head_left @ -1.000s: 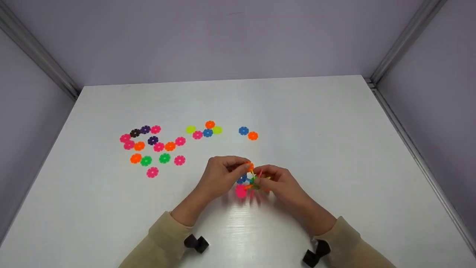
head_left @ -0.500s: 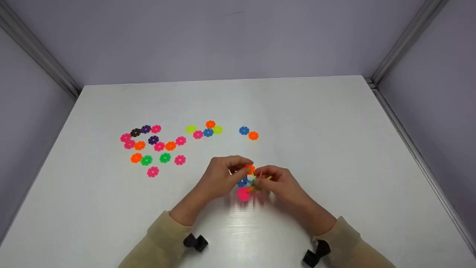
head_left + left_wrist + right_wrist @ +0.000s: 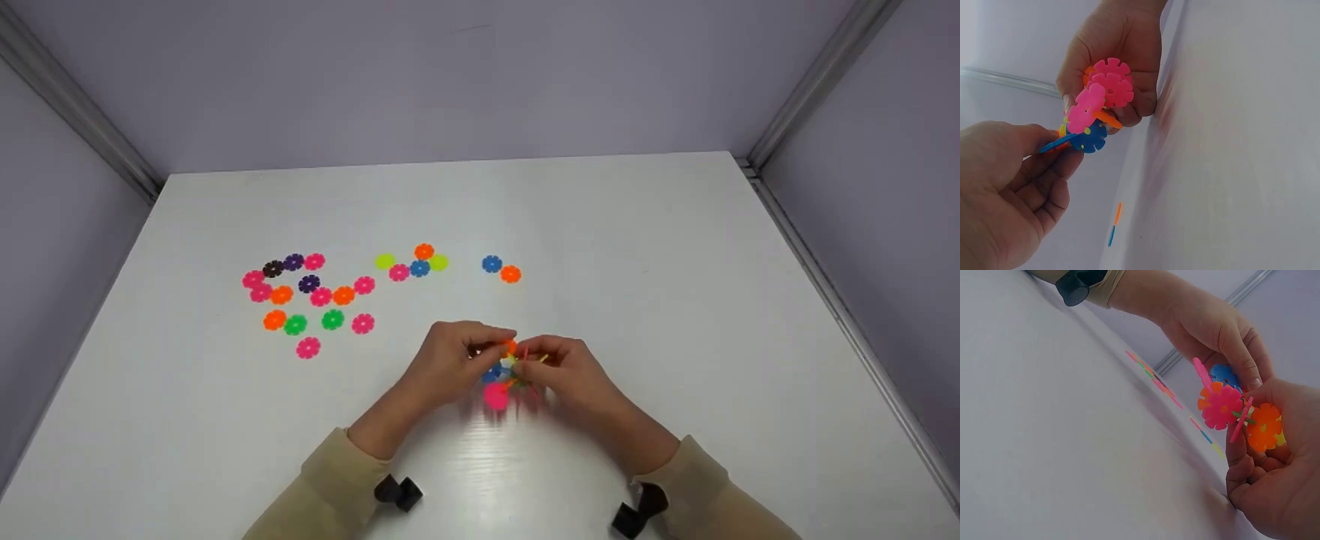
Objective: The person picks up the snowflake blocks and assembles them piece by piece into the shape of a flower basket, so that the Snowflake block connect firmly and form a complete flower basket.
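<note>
Above the table, both hands hold a cluster of interlocked snowflake discs (image 3: 1222, 408) in pink, blue, orange, yellow and green. My left hand (image 3: 450, 361) pinches an orange disc (image 3: 511, 346) at the cluster's upper side between thumb and fingers. From the other side, my right hand (image 3: 570, 369) grips the cluster with curled fingers. A pink disc (image 3: 496, 396) hangs lowest, below a blue disc (image 3: 491, 372). In the left wrist view, pink discs (image 3: 1111, 89) stick out toward the camera, with a blue one (image 3: 1094, 138) beneath. The fingers hide the cluster's middle joints.
Loose snowflake discs in several colours lie flat at the left, among them a green disc (image 3: 333, 319) and a black disc (image 3: 273, 268). Farther back are a yellow disc (image 3: 385, 262) and a blue-and-orange pair, its blue disc (image 3: 492, 264) leftmost. Walls enclose the white table (image 3: 675, 300).
My left hand has shifted slightly right and nearer the body, with the orange disc lower and more covered. The pink disc has swung down and right. My right hand stays nearly still.
</note>
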Available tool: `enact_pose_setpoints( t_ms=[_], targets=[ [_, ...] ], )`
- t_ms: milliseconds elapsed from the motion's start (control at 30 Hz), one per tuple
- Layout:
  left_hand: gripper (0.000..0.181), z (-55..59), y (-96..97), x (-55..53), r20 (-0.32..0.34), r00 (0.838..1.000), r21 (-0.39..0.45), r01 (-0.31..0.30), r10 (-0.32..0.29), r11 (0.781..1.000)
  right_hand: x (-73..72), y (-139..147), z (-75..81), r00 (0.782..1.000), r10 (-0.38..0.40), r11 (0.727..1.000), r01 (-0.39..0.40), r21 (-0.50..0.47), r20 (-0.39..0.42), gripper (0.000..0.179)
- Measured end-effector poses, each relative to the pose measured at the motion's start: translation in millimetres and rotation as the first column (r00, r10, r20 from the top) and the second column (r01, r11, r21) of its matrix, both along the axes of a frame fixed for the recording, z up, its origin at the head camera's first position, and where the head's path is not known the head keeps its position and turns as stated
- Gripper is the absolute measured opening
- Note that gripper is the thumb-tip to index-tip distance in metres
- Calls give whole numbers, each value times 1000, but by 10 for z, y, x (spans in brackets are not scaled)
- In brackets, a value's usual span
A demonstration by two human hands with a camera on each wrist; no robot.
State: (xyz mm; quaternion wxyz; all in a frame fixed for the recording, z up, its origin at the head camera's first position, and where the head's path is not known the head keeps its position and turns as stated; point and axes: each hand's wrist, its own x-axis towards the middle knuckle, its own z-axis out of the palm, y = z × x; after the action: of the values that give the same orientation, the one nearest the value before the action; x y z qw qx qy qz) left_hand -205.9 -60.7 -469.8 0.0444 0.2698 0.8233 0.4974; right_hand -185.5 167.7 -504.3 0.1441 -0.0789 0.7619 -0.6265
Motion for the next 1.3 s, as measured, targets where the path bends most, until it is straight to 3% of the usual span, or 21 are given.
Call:
enact_pose_setpoints(
  t_ms=[133,300,367,567,667,933,1100,1300],
  targets=[
    [23,-38,5,-4,13,996,53,-91,90,994,-13,11,13,998,0,998,3,-64,57,37],
    [22,-74,-5,-20,70,973,120,-226,219,967,-25,-3,25,991,-6,982,30,-185,132,50],
    [22,-79,-13,-27,96,970,129,-234,223,964,-30,-19,23,988,-24,981,52,-185,151,47],
    [25,-24,-116,-83,117,979,124,-180,166,976,-57,-49,10,974,-104,981,134,-142,202,40],
    [26,43,-272,-148,97,975,115,-208,198,971,-65,-54,5,966,-129,978,161,-131,223,40],
    [27,163,-1034,-378,44,937,-57,-344,346,937,-70,-47,-7,957,-158,971,196,-140,244,38],
    [32,98,-1459,-486,104,924,-203,-343,369,917,-66,-18,-17,961,-143,972,181,-149,235,38],
    [37,-11,-1625,-553,164,917,-351,-291,364,890,-67,-17,-25,963,-127,970,171,-173,239,39]
  ],
)
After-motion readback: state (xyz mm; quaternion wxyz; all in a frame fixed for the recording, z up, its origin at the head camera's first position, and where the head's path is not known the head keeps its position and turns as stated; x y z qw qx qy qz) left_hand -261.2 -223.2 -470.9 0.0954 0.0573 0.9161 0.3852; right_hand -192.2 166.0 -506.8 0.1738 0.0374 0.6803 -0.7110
